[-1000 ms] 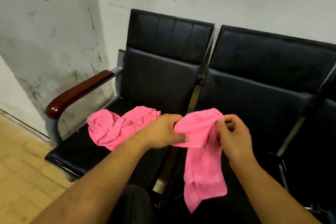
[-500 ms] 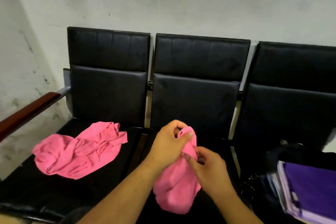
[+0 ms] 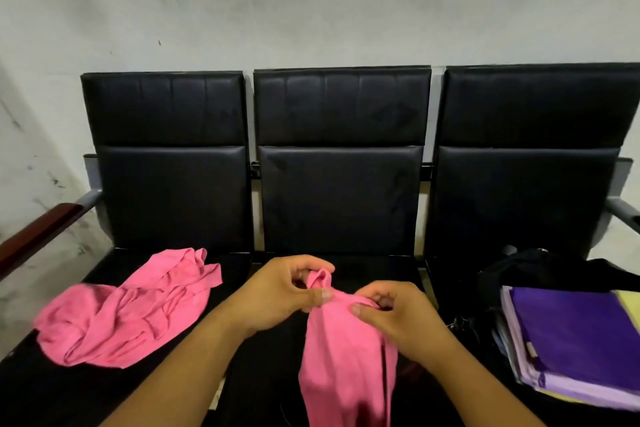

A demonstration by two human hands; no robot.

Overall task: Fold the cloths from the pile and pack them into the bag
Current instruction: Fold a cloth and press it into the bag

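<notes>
We take the middle seat (image 3: 339,198) of the black bench as reference. In front of it, over its cushion, both hands hold one pink cloth (image 3: 346,357).

- Left hand (image 3: 280,291): thumb and curled fingers pinch the cloth's bunched top edge.
- Right hand (image 3: 398,315): just right of the left, fingers curled, thumb pressing on the same edge.
- The rest of the cloth hangs down toward the bottom of the view.
- Left of the middle seat, on the neighbouring cushion: the pile of pink cloths (image 3: 128,308), crumpled.
- Right of the middle seat: a black bag (image 3: 540,270) and a stack of folded cloths (image 3: 575,329), purple on top. We cannot tell whether the stack sits inside the bag.
</notes>
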